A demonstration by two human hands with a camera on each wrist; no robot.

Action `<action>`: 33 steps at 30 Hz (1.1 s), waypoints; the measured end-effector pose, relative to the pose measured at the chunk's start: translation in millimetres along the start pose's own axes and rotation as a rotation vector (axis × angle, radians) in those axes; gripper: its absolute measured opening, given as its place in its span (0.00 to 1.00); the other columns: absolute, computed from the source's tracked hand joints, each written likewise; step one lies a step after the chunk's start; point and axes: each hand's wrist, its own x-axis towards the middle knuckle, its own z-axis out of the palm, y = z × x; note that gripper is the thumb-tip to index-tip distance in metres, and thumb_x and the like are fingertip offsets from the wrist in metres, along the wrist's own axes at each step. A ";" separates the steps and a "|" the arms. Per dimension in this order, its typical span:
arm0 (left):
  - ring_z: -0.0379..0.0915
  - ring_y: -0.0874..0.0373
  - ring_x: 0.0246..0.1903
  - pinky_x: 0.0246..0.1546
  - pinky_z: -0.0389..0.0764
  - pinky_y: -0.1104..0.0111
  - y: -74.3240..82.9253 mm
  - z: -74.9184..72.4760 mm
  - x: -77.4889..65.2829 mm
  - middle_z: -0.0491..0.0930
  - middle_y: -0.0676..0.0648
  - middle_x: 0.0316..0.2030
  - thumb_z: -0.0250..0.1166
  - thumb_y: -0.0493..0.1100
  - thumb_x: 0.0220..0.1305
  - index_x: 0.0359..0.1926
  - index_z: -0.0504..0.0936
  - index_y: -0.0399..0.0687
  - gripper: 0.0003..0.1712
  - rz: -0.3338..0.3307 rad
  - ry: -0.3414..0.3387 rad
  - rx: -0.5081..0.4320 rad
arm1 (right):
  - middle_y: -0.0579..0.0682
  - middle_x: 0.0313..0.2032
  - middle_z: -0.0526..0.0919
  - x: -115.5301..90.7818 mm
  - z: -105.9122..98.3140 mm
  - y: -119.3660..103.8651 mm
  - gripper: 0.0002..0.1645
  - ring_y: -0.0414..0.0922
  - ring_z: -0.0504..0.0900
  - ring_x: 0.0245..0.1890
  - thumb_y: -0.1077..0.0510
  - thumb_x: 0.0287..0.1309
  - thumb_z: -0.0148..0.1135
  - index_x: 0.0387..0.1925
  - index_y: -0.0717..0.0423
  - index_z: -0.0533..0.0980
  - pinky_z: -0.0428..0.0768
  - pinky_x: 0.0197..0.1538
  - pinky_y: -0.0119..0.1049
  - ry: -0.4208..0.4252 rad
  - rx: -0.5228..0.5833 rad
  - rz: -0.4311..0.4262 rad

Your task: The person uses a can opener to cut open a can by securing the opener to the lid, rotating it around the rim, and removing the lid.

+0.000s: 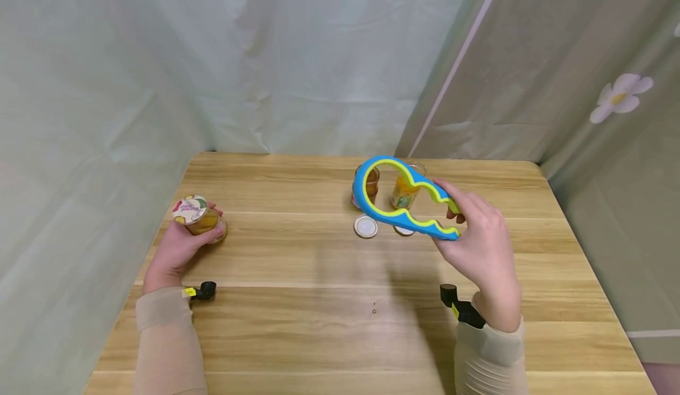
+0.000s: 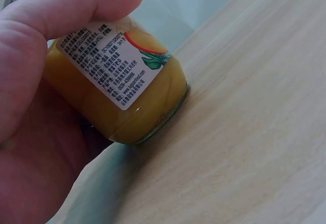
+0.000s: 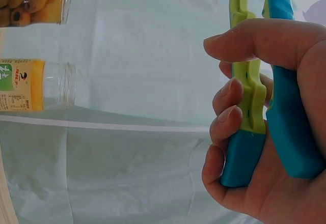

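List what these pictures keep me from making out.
Head view: one lid, partly hidden by the opener.
Right wrist view: opener's loop, cut off by the top edge; base of the yellow jar, by the left edge.
Left wrist view: top of the label, covered by the left hand.

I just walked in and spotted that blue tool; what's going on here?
A person's left hand holds a lidded jar at the table's left side; the right hand grips a looped blue-and-yellow tool. Two jars without lids stand near the back, with two lids lying in front of them.
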 end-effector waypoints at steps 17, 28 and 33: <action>0.74 0.49 0.44 0.46 0.77 0.74 106.0 57.7 -0.7 0.78 0.35 0.46 0.69 0.24 0.55 0.53 0.74 0.29 0.24 0.288 -0.188 -0.173 | 0.42 0.27 0.75 0.0 14.5 -0.4 0.50 0.41 0.72 0.28 0.64 0.31 0.71 0.64 0.40 0.74 0.69 0.29 0.42 -0.069 0.023 -0.056; 0.75 0.46 0.45 0.47 0.80 0.66 171.7 161.2 7.4 0.76 0.34 0.48 0.69 0.25 0.55 0.58 0.67 0.38 0.31 0.354 -0.418 -0.284 | 0.41 0.27 0.74 1.3 12.3 0.4 0.51 0.42 0.72 0.27 0.64 0.31 0.70 0.65 0.38 0.73 0.70 0.30 0.42 -0.079 0.011 -0.049; 0.73 0.53 0.52 0.57 0.75 0.56 184.1 194.1 3.7 0.75 0.41 0.53 0.73 0.28 0.51 0.63 0.60 0.45 0.42 0.333 -0.398 -0.214 | 0.41 0.27 0.75 0.3 11.9 1.3 0.51 0.42 0.72 0.28 0.62 0.31 0.71 0.66 0.39 0.73 0.70 0.30 0.41 -0.107 0.005 -0.057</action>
